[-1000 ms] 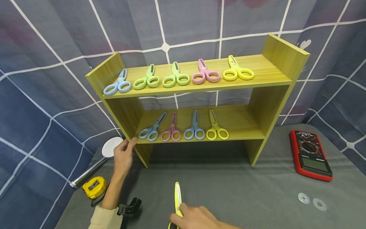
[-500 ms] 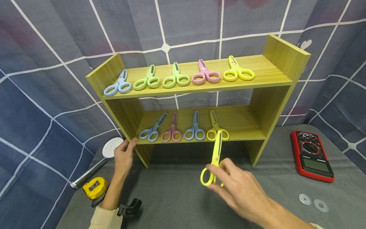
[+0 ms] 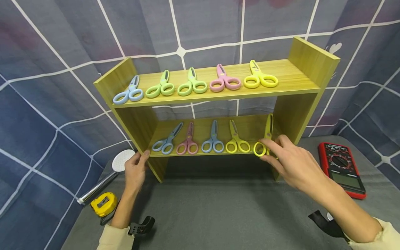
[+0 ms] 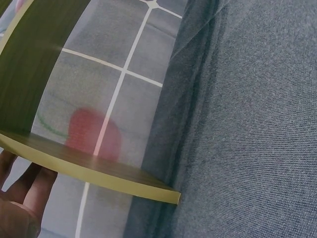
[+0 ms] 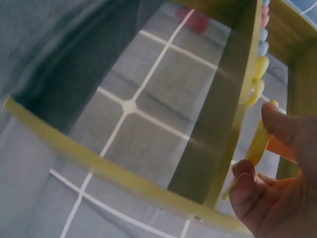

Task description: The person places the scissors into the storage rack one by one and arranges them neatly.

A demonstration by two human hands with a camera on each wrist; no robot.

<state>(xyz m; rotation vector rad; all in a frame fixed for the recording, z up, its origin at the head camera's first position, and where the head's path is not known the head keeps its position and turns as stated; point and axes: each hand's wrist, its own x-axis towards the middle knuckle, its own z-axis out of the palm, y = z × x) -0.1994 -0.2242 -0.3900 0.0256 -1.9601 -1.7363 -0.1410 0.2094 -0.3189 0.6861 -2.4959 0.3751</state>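
Note:
A yellow-green wooden shelf (image 3: pixel 290 86) stands on a grey table (image 3: pixel 218 208). My right hand (image 3: pixel 282 158) pinches the handles of yellow scissors (image 3: pixel 265 137) at the right end of the lower board, blades pointing to the back. The right wrist view shows the same yellow scissors (image 5: pixel 257 146) between my thumb and fingers, at the board's edge. My left hand (image 3: pixel 135 170) grips the shelf's left side panel near the lower board. In the left wrist view, only my left hand's fingers (image 4: pixel 20 198) show under the shelf edge (image 4: pixel 99 173).
Several coloured scissors lie in rows on the upper board (image 3: pixel 193 83) and lower board (image 3: pixel 200 142). A red multimeter (image 3: pixel 340 170) sits at the right. At the left lie a shower head (image 3: pixel 120 161) and a yellow tape measure (image 3: pixel 103 205).
My right hand carried the yellow scissors from the table's front up and right to the right end of the lower board. The left hand stayed on the shelf.

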